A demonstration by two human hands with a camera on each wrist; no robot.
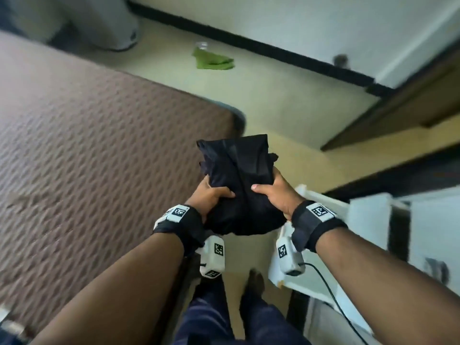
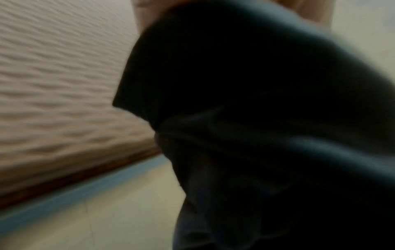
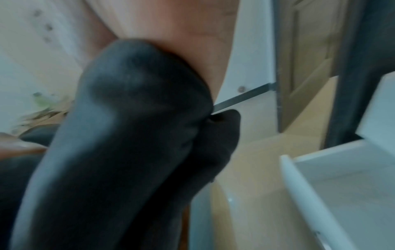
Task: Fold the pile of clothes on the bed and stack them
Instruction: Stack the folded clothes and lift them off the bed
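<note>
The person is standing on the floor beside the bed (image 1: 82,135), holding a bundled black garment (image 1: 240,185) in the air between both hands. The left hand (image 1: 211,197) is gripping the bundle's near-left flank, its thumb curling over the top of the cloth; the right hand (image 1: 276,192) is clamping the near-right flank, thumb pressing on top and fingers wrapped underneath. Both wrist views are filling with dark fabric (image 2: 256,101) (image 3: 119,135), so the fingers themselves are not showing there.

The relation that matters is where the bed is lying from the bundle. In the head view the quilted brown bedspread is spreading from about 8 o'clock round to 11 o'clock of the garment, its rounded corner sitting near the bundle at roughly 10 o'clock. The garment's long axis is running from 6 toward 12 o'clock, away from the body, with its far end sticking out past both hands. The left hand is the nearer one to the mattress, so it looks likely to lead a swing toward 9 o'clock.

At 4 o'clock an open white drawer (image 1: 373,220) is standing just beside the right wrist. A green cloth (image 1: 211,61) is lying on the floor, well apart at 12 o'clock.

No stack of folded clothes is showing on the visible part of the bed.
</note>
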